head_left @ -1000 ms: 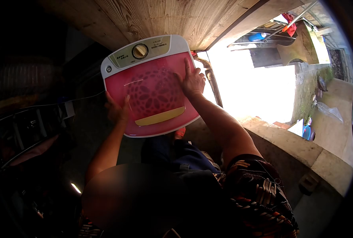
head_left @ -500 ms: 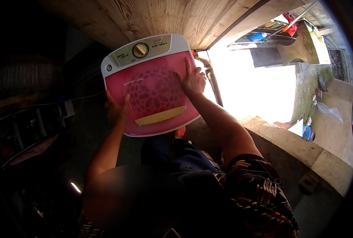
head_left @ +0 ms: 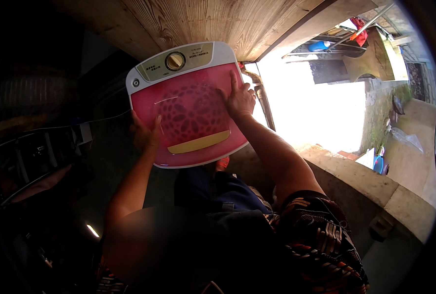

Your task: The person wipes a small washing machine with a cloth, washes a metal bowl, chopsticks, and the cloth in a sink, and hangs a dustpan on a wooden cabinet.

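A small washing machine with a translucent pink lid (head_left: 193,110) and a pale control panel (head_left: 198,56) is in front of me, slightly turned. Its panel bears a gold dial (head_left: 175,61), and dark petal shapes show through the lid. At the left edge, my left hand (head_left: 144,134) holds the machine, thumb on the pink top and fingers along the side. My right hand (head_left: 240,101) grips the right edge, its thumb and index finger spread over the lid and the other fingers near the rim. The undersides of both hands are hidden.
A wooden panel (head_left: 203,22) rises just behind the machine. Bright light comes through an opening at right, above a concrete ledge (head_left: 360,181). Dark shelving (head_left: 36,152) stands at left, with a thin cord (head_left: 100,119) near it. My legs (head_left: 213,188) are below.
The machine and both hands appear shifted very slightly to the right in view. Both hands keep the same places on it.
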Demonstrator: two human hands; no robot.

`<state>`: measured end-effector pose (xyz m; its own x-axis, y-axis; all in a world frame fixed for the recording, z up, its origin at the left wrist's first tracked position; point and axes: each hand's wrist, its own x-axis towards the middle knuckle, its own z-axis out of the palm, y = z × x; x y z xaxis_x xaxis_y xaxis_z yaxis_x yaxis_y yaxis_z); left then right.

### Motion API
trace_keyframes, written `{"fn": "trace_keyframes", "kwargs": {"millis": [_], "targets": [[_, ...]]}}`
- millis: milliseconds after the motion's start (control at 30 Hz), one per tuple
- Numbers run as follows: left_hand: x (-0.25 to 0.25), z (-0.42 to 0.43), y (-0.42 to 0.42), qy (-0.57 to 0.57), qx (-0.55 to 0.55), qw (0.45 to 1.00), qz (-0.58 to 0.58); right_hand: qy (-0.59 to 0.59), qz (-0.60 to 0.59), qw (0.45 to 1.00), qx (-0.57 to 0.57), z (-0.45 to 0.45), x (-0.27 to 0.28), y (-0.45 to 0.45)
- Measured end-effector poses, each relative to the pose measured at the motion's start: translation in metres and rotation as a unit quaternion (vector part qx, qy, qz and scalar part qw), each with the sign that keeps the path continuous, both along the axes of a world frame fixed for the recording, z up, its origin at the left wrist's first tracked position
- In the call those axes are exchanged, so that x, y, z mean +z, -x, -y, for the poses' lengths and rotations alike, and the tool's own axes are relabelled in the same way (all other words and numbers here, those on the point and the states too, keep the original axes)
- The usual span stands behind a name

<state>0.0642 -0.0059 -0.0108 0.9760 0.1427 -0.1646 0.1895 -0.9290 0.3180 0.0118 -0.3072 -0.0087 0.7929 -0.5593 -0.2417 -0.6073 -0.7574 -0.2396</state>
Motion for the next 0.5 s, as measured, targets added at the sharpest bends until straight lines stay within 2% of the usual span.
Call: {"fn": "trace_keyframes", "kwargs": {"millis": [500], "targets": [[-0.0055, -0.0011, -0.0005, 0.0, 0.001, 1.0, 0.006, -0.007, 0.003, 1.0, 0.001, 0.0, 0.0019, 0.0009]]}}
